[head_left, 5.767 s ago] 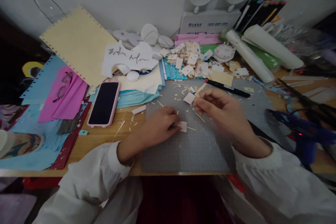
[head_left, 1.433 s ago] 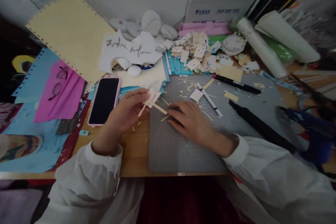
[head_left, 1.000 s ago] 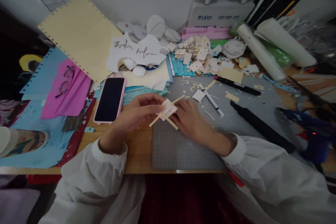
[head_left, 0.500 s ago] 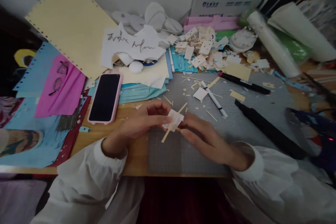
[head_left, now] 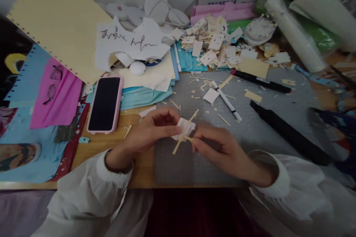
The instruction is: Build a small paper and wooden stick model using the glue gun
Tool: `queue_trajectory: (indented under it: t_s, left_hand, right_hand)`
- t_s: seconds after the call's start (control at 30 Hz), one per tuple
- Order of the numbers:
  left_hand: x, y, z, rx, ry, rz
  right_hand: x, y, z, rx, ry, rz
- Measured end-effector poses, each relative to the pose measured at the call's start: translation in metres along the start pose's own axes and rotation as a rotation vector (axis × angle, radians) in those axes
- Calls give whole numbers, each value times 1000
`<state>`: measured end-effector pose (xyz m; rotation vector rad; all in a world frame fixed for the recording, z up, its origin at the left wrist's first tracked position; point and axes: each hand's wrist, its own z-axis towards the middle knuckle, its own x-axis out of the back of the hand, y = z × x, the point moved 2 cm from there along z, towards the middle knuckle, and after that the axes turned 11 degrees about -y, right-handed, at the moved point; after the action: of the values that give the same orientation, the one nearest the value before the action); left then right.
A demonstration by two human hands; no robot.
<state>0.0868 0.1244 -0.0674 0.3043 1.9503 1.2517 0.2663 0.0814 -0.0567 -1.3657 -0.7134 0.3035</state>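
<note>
Evidently, work is partway along on the grey mat (head_left: 200, 170). Behind it sits a heap of small cards (head_left: 211, 42), several dotted with dark marks. Over the mat's left part, the left hand (head_left: 155, 127) and right hand (head_left: 222, 148) work close together, apparently apart. A white card (head_left: 188, 124) is clamped under the left thumb, held above the mat. Beyond it, a loose white square (head_left: 210, 96) lies with no strip visible on it, seemingly untouched. A long strip (head_left: 175, 149) already crosses the held card, jutting out both ways. A short strip (head_left: 188, 138) is pinched in the right fingertips, meeting the card's lower edge; whether it is fixed I cannot tell.
</note>
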Motion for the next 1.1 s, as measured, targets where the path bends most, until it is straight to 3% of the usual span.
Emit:
queue_trajectory:
  t_s: [0.7,1.1]
  left_hand:
    - [-1,-1,-3,60,-98,-28]
    - [-2,-1,-3,51,-163,72]
  right_hand:
    - [-3,3,0,-67,40,14]
    - [-4,4,1,-97,48,17]
